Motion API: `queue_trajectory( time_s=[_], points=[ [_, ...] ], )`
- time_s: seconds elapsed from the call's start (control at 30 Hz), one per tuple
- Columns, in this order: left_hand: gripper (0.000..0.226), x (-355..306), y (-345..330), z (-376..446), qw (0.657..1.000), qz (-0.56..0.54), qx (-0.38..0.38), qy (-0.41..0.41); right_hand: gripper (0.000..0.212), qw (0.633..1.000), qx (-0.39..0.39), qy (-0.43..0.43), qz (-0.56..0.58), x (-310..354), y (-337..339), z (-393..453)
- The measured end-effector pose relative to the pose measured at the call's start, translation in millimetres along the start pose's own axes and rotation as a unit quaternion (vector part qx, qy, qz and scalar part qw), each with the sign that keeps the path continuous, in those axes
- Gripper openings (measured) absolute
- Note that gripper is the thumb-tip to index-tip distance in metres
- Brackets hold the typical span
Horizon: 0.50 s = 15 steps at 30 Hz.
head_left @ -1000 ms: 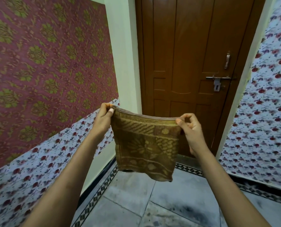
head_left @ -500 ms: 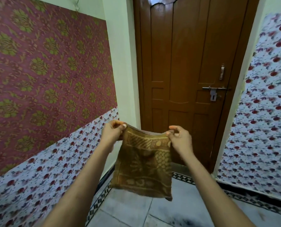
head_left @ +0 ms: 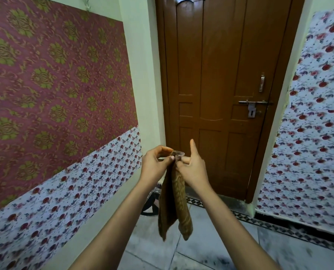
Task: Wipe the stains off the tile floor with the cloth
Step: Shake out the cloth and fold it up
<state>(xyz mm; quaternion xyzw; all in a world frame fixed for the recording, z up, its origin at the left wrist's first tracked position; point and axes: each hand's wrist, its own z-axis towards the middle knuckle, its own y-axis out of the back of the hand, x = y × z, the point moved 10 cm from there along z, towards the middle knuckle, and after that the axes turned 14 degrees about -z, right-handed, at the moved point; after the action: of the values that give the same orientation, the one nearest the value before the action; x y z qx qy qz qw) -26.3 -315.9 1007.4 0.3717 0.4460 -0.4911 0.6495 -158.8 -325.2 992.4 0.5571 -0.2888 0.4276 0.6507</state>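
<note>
Head view: person stands facing a shut door, both arms stretched forward, cloth held up in the air.
Cloth (head_left: 178,199): brown-gold patterned towel, folded in half lengthwise, hangs straight down in two flaps from the hands. Top edge bunched between the two hands. Lower ends dangle above the floor, not touching it.
Left hand (head_left: 156,165): pinches the top of the cloth between thumb and curled fingers, on the cloth's left side.
Right hand (head_left: 193,166): grips the top of the cloth with curled fingers, thumb sticking straight up, clear of the fabric. Touching or almost touching the left hand at the fold.
Floor (head_left: 216,248): grey-white tiles, dark smudgy stains near the bottom edge of the frame and toward the right. Black-and-white patterned border strip along the wall base.
Door (head_left: 220,78): brown wood, panelled, closed, straight ahead behind the hands.
Bolt (head_left: 253,102): metal sliding latch on the door's right side, hasp hanging below it, small handle above.
Left wall (head_left: 51,75): maroon paper with green floral pattern on top, white paper with red flowers below.
Right wall (head_left: 316,123): white paper with red flowers.
Dark object (head_left: 149,204): on the floor by the door's left corner, mostly hidden behind the cloth and arm, cannot tell what.
</note>
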Motion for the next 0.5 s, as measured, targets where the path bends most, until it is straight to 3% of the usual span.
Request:
queue_trajectory(
  time_s=[0.1, 0.17, 0.27, 0.3, 0.37, 0.43, 0.5],
  points=[
    [0.013, -0.5, -7.7, -1.9, 0.999, -0.016, 0.032, 0.007, 0.09, 0.998, 0.006, -0.022, 0.055, -8.3, -0.5, 4.5],
    [0.025, -1.1, -12.7, -2.7, 0.999, 0.003, 0.048, 0.003, 0.086, 0.993, 0.023, -0.03, 0.114, -8.7, 1.0, 3.6],
    [0.02, -13.5, -0.9, 0.6, 0.999, 0.039, 0.0, -0.026, 0.072, 0.98, 0.061, -0.003, 0.192, -2.4, 2.7, 0.1],
    [0.015, -13.8, 4.2, 1.9, 1.0, 0.005, -0.012, -0.013, 0.065, 0.98, 0.057, 0.01, 0.188, 0.3, 6.0, -2.1],
    [0.018, -13.6, 9.5, 1.9, 0.996, -0.083, -0.012, 0.028, 0.047, 0.989, -0.026, 0.011, 0.142, -11.3, 22.4, 3.2],
    [0.018, -16.9, 7.2, 0.7, 0.987, -0.149, 0.021, 0.06, 0.044, 0.99, -0.055, -0.017, 0.13, -28.7, 30.6, 9.4],
    [0.02, -23.0, 0.8, -1.3, 0.977, -0.189, 0.069, 0.073, 0.066, 0.983, 0.059, -0.049, 0.164, -38.8, 6.5, 12.5]
  ],
)
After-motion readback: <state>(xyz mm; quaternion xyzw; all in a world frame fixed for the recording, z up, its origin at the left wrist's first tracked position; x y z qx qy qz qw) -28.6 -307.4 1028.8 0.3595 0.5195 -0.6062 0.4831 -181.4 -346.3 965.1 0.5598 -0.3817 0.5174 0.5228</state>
